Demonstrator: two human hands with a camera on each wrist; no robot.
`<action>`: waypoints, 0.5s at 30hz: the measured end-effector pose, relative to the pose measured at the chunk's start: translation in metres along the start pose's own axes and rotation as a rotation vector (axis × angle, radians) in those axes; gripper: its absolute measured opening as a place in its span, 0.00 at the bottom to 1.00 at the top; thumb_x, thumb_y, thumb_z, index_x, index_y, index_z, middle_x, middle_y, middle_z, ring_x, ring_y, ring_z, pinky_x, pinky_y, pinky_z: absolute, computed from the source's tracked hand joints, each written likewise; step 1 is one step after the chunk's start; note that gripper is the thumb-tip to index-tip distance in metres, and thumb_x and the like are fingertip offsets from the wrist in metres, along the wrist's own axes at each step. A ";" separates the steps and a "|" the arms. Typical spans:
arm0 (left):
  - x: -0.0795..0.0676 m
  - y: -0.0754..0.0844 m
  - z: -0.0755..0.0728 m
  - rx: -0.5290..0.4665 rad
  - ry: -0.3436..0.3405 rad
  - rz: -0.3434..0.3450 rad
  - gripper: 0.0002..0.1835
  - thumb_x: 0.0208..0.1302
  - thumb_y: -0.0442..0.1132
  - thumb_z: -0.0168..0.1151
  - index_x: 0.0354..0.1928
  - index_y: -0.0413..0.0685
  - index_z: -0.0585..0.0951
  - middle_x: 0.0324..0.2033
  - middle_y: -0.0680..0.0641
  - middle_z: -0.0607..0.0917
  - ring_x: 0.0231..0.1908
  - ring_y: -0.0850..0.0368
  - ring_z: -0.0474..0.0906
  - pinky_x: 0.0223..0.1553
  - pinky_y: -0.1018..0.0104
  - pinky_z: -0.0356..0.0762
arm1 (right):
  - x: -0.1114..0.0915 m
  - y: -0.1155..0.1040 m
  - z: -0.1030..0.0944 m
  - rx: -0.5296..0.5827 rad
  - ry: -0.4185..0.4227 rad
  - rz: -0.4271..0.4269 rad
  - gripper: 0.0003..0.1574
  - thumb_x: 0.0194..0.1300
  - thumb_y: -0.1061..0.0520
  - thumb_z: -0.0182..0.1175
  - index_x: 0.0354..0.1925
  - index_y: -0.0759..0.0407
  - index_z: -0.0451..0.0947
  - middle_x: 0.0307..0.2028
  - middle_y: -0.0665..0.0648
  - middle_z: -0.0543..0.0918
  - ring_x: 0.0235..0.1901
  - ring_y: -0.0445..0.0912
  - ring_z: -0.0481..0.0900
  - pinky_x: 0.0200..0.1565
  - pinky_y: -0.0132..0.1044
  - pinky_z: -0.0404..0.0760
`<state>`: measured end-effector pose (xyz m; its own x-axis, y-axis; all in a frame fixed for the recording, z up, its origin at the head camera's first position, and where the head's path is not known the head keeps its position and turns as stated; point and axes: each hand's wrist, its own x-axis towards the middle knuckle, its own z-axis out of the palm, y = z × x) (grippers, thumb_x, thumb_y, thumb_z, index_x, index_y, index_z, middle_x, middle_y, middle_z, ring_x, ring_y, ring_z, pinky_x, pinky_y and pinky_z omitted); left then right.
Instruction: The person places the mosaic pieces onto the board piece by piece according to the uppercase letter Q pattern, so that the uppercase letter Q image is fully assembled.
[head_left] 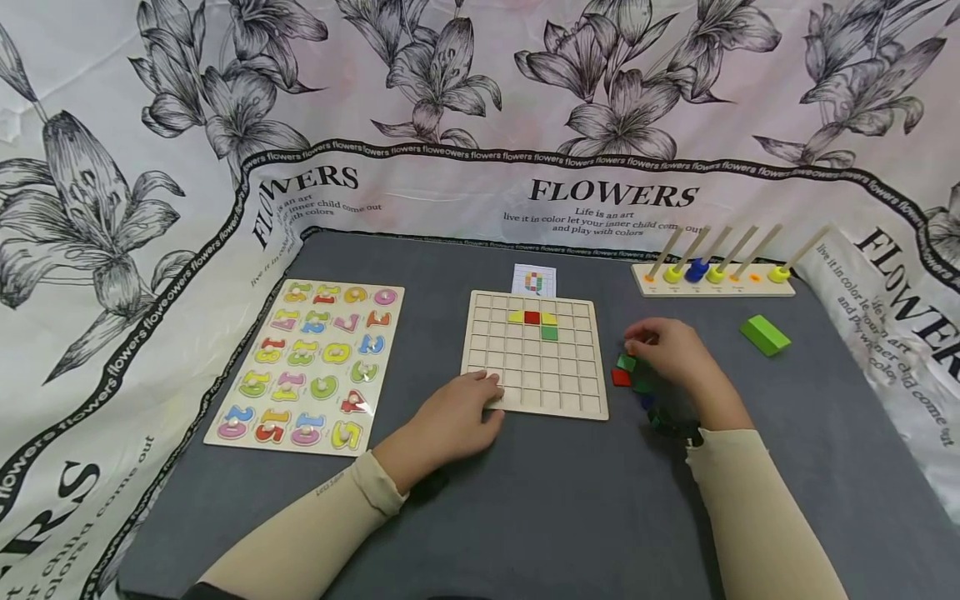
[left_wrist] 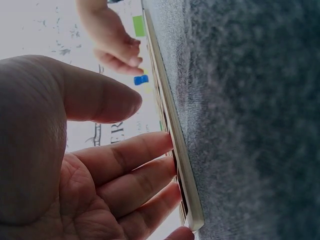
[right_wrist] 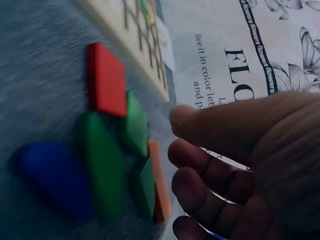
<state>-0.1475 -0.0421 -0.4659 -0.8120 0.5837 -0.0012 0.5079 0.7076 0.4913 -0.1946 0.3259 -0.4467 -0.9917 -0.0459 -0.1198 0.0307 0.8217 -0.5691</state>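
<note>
A pale wooden grid board point(head_left: 566, 387) lies on the grey table. On it sit two yellow tiles, a red tile point(head_left: 532, 317) between them and a green tile point(head_left: 549, 333) below the right one. My left hand point(head_left: 450, 421) rests its straight fingertips on the board's near left corner; the left wrist view shows its fingers point(left_wrist: 135, 182) at the rim. Right of the board, my right hand point(head_left: 671, 354) hovers by loose tiles, its fingers slightly bent with nothing seen between them. Beside it lie a red tile point(right_wrist: 106, 80), several green tiles point(right_wrist: 102, 167), a blue one point(right_wrist: 52, 177) and an orange one point(right_wrist: 159, 182).
A card with a coloured pattern point(head_left: 534, 281) touches the board's far edge. To the left lies a number puzzle board point(head_left: 300, 433). At the back right stands a peg stand point(head_left: 720, 287) with rings, and near it a green block point(head_left: 765, 335).
</note>
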 end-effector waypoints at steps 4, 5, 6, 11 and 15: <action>0.000 -0.001 0.000 0.008 -0.001 -0.002 0.21 0.78 0.44 0.63 0.66 0.45 0.86 0.72 0.41 0.82 0.77 0.42 0.73 0.78 0.47 0.75 | -0.011 0.004 0.007 -0.049 -0.017 -0.024 0.20 0.78 0.55 0.66 0.60 0.66 0.86 0.52 0.68 0.88 0.52 0.64 0.85 0.49 0.57 0.87; 0.000 -0.001 0.000 0.009 -0.002 -0.004 0.21 0.78 0.44 0.63 0.66 0.45 0.86 0.73 0.41 0.82 0.77 0.42 0.73 0.78 0.48 0.75 | -0.013 0.003 0.009 -0.057 -0.018 -0.026 0.21 0.78 0.55 0.66 0.61 0.67 0.85 0.53 0.70 0.88 0.54 0.66 0.85 0.50 0.60 0.87; 0.000 -0.001 0.001 0.011 -0.004 -0.004 0.21 0.78 0.44 0.63 0.67 0.45 0.86 0.73 0.42 0.82 0.77 0.42 0.73 0.78 0.48 0.75 | -0.014 0.002 0.011 -0.067 -0.019 -0.026 0.22 0.78 0.56 0.67 0.62 0.68 0.85 0.55 0.71 0.88 0.55 0.67 0.85 0.52 0.62 0.87; 0.000 -0.003 0.002 0.017 -0.008 0.000 0.21 0.79 0.44 0.62 0.67 0.45 0.85 0.73 0.42 0.82 0.77 0.43 0.73 0.78 0.49 0.75 | -0.018 0.000 0.017 -0.103 0.009 -0.020 0.22 0.77 0.56 0.68 0.62 0.70 0.85 0.57 0.72 0.86 0.56 0.67 0.84 0.53 0.64 0.86; 0.000 -0.004 0.003 0.019 -0.006 0.003 0.21 0.79 0.44 0.62 0.67 0.46 0.86 0.73 0.42 0.82 0.77 0.43 0.73 0.78 0.48 0.75 | -0.018 0.000 0.017 -0.112 0.021 -0.018 0.20 0.77 0.56 0.68 0.58 0.69 0.86 0.54 0.71 0.87 0.53 0.66 0.85 0.49 0.62 0.86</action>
<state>-0.1486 -0.0436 -0.4705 -0.8085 0.5885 -0.0050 0.5160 0.7130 0.4747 -0.1741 0.3170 -0.4588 -0.9944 -0.0503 -0.0929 0.0000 0.8794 -0.4761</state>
